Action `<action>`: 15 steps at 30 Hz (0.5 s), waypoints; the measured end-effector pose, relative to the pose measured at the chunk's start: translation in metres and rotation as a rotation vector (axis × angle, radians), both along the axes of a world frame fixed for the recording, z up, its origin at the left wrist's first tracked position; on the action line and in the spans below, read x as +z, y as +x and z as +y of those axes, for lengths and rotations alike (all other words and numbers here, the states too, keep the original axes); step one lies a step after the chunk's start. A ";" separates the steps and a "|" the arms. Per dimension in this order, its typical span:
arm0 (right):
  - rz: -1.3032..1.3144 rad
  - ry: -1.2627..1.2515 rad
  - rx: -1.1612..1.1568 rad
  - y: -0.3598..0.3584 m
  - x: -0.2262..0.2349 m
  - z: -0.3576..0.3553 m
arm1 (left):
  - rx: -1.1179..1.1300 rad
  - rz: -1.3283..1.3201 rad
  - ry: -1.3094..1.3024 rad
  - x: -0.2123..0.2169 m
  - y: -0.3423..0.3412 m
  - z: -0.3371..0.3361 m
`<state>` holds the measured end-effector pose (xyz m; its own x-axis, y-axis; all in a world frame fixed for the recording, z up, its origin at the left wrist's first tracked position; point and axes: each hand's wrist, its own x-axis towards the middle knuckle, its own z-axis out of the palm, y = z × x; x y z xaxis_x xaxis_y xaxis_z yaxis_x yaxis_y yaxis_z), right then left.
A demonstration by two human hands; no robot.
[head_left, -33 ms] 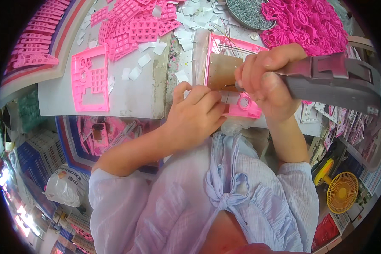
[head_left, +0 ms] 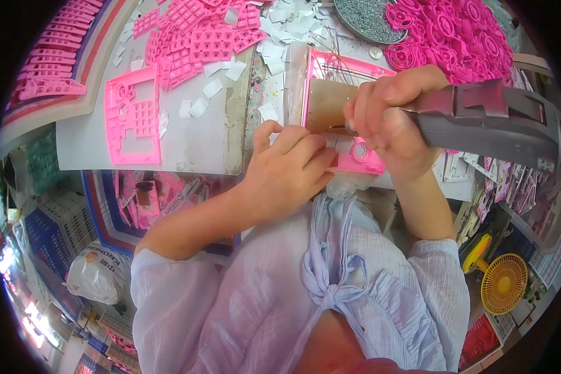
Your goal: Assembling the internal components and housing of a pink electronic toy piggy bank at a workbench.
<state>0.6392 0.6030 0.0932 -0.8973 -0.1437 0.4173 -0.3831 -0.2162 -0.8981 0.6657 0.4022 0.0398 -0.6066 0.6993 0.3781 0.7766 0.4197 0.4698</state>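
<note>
Flat pink frame [head_left: 369, 165] under brown board [head_left: 327, 106], grey handheld tool [head_left: 486, 131] tip-first over board.

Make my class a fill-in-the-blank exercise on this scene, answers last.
The handheld tool is in the person's ____ grip.
The frame nearest that grip is coloured ____.
The round yellow appliance at lower right is a ____.
The dish of metal pieces lies to the ____ of the magenta parts.
Missing words: right; pink; fan; left.
</note>
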 end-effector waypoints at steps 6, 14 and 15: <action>-0.001 -0.069 -0.025 0.003 -0.006 -0.008 | -0.001 -0.072 -0.054 -0.001 -0.001 -0.003; 0.081 0.253 0.141 0.002 -0.003 -0.005 | 0.008 -0.015 0.028 -0.004 -0.002 -0.003; 0.072 0.278 0.172 0.002 -0.002 -0.002 | 0.003 -0.017 0.035 -0.004 -0.003 -0.004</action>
